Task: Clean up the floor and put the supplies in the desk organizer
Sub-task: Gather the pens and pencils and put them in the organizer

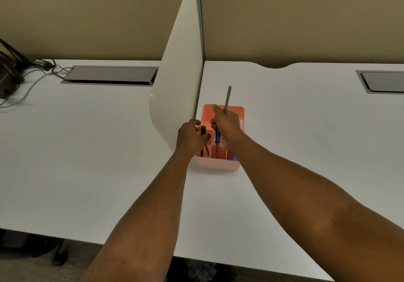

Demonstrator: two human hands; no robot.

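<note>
pink desk organizer (218, 163) sits on the right desk (306, 128), tight against its left edge, just beside the white divider panel (179, 73). both hands are over it. right hand (227, 128) is closed around a grey pencil (227, 98), upper end sticking up past the knuckles, lower end running down into the middle compartment with other dark pens. left hand (190, 137) is at the organizer's left compartment, fingers curled on a yellow-and-black item (201, 129), looks like a marker, blur makes it hard to confirm. something blue (233, 157) shows in the right compartment, under the right wrist. left desk (76, 139) carries cables (32, 78) at its far left corner and a grey grommet cover (111, 75) along its far edge.
</note>
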